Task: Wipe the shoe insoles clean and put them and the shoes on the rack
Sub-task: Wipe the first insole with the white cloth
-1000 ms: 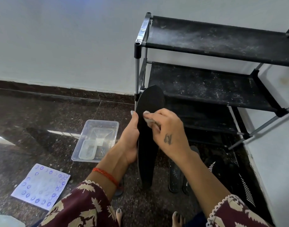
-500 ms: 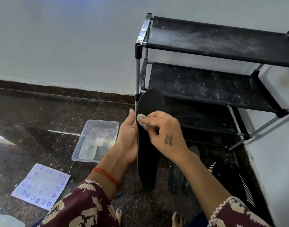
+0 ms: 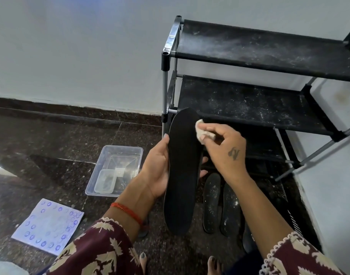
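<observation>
A long black insole stands nearly upright in front of me, its flat face turned toward me. My left hand grips it at mid-length, thumb on the left edge and fingers behind. My right hand pinches a small crumpled white wipe against the insole's upper right edge. Two dusty black insoles lie side by side on the floor under my right forearm. The black shoe rack stands just behind, its shelves dusty and bare. A dark shoe with white stripes sits low at the right, mostly hidden.
A clear plastic tub holding a smaller container sits on the dark granite floor to the left. A white sheet with blue print lies at lower left. My bare toes show at the bottom edge. White walls close off the back and right.
The insole has turned so its broad face shows. My right hand slid the wipe from the middle to the upper right edge. My left hand keeps its hold.
</observation>
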{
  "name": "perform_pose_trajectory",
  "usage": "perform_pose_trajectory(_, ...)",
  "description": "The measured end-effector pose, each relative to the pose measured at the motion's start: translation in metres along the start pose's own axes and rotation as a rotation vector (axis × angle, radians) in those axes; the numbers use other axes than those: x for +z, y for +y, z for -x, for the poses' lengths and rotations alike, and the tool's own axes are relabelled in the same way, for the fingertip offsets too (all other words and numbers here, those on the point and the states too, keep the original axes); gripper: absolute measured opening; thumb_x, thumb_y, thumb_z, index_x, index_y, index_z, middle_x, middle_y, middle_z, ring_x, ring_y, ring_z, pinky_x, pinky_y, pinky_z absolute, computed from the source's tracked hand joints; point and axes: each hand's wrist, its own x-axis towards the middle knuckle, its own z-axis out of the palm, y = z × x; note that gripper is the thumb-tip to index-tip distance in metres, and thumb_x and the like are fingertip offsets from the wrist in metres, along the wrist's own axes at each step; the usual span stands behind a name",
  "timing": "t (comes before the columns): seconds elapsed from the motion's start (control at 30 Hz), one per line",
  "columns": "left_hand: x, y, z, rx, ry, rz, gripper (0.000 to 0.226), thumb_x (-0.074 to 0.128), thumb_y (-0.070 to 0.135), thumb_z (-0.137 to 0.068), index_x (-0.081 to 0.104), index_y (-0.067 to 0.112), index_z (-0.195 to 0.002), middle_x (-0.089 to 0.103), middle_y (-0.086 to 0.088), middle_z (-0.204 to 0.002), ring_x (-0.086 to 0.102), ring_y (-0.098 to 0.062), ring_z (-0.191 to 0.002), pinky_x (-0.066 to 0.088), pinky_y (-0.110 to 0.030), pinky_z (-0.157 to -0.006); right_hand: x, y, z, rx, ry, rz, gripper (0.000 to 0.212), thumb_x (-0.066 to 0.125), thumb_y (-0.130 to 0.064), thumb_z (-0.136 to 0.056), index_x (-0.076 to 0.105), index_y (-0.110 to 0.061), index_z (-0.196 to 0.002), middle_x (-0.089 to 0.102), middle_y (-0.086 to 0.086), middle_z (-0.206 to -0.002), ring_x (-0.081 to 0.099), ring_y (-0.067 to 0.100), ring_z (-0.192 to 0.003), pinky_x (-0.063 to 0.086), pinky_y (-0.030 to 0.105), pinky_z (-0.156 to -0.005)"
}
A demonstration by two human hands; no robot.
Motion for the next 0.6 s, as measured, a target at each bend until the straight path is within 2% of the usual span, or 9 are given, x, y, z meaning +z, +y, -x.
perform_pose_trajectory(0.07, 0.001, 0.0, 0.003, 0.031, -0.006, 0.006, 0.054, 0.031, 0.05, -0.096, 0.055, 0.013, -0.126, 0.064, -0.017, -0.114, 0.066, -0.032, -0.095, 0.056, -0.047, -0.08, 0.009, -0.007, 0.007, -0.096, -0.129, -0.017, 0.026, 0.066, -0.006, -0.079, 0.072, -0.023, -0.097, 0.064, -0.018, -0.091, 0.062, 0.004, -0.083, 0.052, 0.019, -0.073)
perform_pose_trajectory(0.1, 0.001, 0.0, 0.003, 0.044, -0.005, 0.008, 0.054, 0.032, 0.05, -0.095, 0.054, 0.011, -0.126, 0.063, -0.016, -0.111, 0.065, -0.029, -0.095, 0.056, -0.043, -0.082, 0.014, -0.009, 0.011, -0.166, -0.18, -0.003, 0.026, 0.067, -0.004, -0.078, 0.073, -0.022, -0.096, 0.066, -0.016, -0.09, 0.062, 0.004, -0.083, 0.051, 0.017, -0.074)
perform_pose_trajectory(0.17, -0.004, 0.002, 0.002, 0.059, 0.029, 0.009, 0.062, 0.033, 0.055, -0.094, 0.049, 0.008, -0.131, 0.057, -0.017, -0.116, 0.06, -0.029, -0.103, 0.05, -0.041, -0.091, 0.021, -0.01, 0.016, -0.29, -0.257, 0.043, 0.025, 0.067, -0.004, -0.077, 0.074, -0.02, -0.094, 0.069, -0.008, -0.089, 0.063, 0.004, -0.084, 0.049, 0.014, -0.077)
perform_pose_trajectory(0.23, -0.007, 0.002, 0.001, 0.068, 0.071, -0.006, 0.07, 0.031, 0.06, -0.093, 0.051, 0.004, -0.13, 0.056, -0.019, -0.117, 0.058, -0.03, -0.106, 0.047, -0.04, -0.095, 0.023, -0.01, 0.016, -0.326, -0.296, 0.071, 0.026, 0.067, -0.004, -0.077, 0.074, -0.021, -0.095, 0.07, -0.007, -0.09, 0.063, 0.004, -0.085, 0.049, 0.013, -0.078)
perform_pose_trajectory(0.37, -0.005, 0.0, -0.004, 0.047, 0.094, -0.036, 0.062, 0.025, 0.052, -0.098, 0.063, 0.005, -0.109, 0.068, -0.016, -0.102, 0.068, -0.025, -0.09, 0.054, -0.034, -0.082, 0.02, -0.006, 0.013, -0.304, -0.2, 0.191, 0.024, 0.064, -0.008, -0.08, 0.074, -0.025, -0.095, 0.071, -0.009, -0.09, 0.063, 0.012, -0.086, 0.051, 0.03, -0.08)
perform_pose_trajectory(0.47, -0.001, -0.001, -0.004, -0.014, 0.09, -0.035, 0.064, 0.025, 0.054, -0.097, 0.063, 0.004, -0.11, 0.071, -0.019, -0.095, 0.071, -0.029, -0.078, 0.059, -0.038, -0.07, 0.013, 0.0, 0.008, -0.199, -0.074, 0.251, 0.028, 0.061, -0.004, -0.079, 0.073, -0.022, -0.096, 0.07, -0.006, -0.091, 0.062, 0.017, -0.085, 0.052, 0.034, -0.075)
perform_pose_trajectory(0.53, 0.0, 0.0, -0.002, -0.038, 0.081, -0.008, 0.066, 0.027, 0.056, -0.096, 0.06, 0.002, -0.116, 0.069, -0.023, -0.102, 0.07, -0.033, -0.084, 0.057, -0.047, -0.073, 0.006, 0.006, 0.003, -0.097, -0.003, 0.278, 0.028, 0.06, -0.004, -0.08, 0.072, -0.02, -0.1, 0.068, -0.003, -0.095, 0.062, 0.017, -0.086, 0.051, 0.03, -0.074)
perform_pose_trajectory(0.6, -0.002, 0.001, -0.001, -0.04, 0.066, 0.018, 0.068, 0.026, 0.057, -0.096, 0.058, 0.002, -0.121, 0.066, -0.023, -0.113, 0.066, -0.035, -0.1, 0.052, -0.051, -0.083, 0.001, 0.009, 0.0, -0.007, 0.047, 0.27, 0.025, 0.062, -0.007, -0.08, 0.07, -0.019, -0.101, 0.067, -0.001, -0.096, 0.062, 0.016, -0.088, 0.048, 0.025, -0.075)
